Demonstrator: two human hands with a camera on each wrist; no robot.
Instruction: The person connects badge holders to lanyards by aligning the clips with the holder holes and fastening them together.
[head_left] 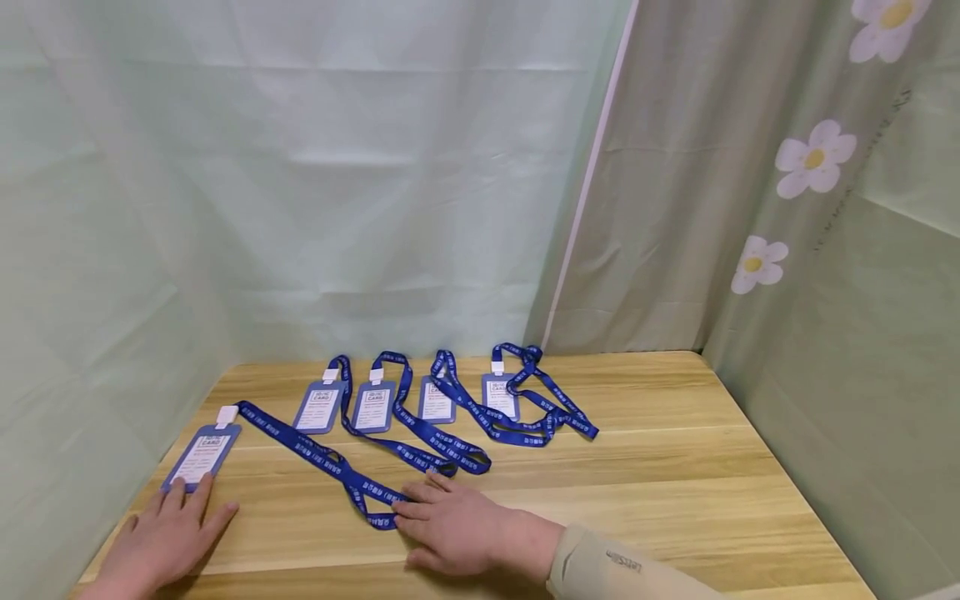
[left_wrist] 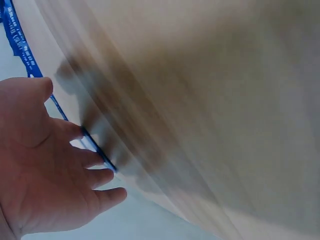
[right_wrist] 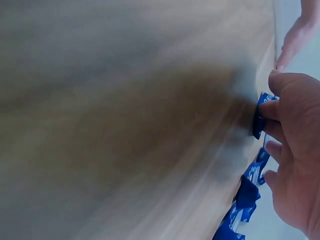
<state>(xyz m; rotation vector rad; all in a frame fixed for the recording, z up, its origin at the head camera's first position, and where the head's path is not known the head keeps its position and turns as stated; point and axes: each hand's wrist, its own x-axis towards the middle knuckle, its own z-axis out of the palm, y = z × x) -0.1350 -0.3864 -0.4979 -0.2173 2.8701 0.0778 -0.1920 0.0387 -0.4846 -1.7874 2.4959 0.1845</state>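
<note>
At the table's left lies an ID badge (head_left: 201,457) in a blue holder with a white clip. My left hand (head_left: 161,533) touches its lower edge with spread, fairly straight fingertips; the left wrist view shows this hand (left_wrist: 60,155) against the badge's thin blue edge. From the clip a blue printed lanyard (head_left: 288,435) runs diagonally toward me, with a twist and a loop near its end. My right hand (head_left: 457,529) rests palm down on the loop's end, fingers extended. In the right wrist view, fingertips of this hand (right_wrist: 300,145) meet the blue strap (right_wrist: 258,120).
Several more badges stand in a row along the back, among them a second badge (head_left: 318,408), a third badge (head_left: 373,407) and one at the right (head_left: 498,396). Their lanyards (head_left: 517,435) overlap on the wooden table (head_left: 675,483). A pale curtain (head_left: 375,208) hangs behind.
</note>
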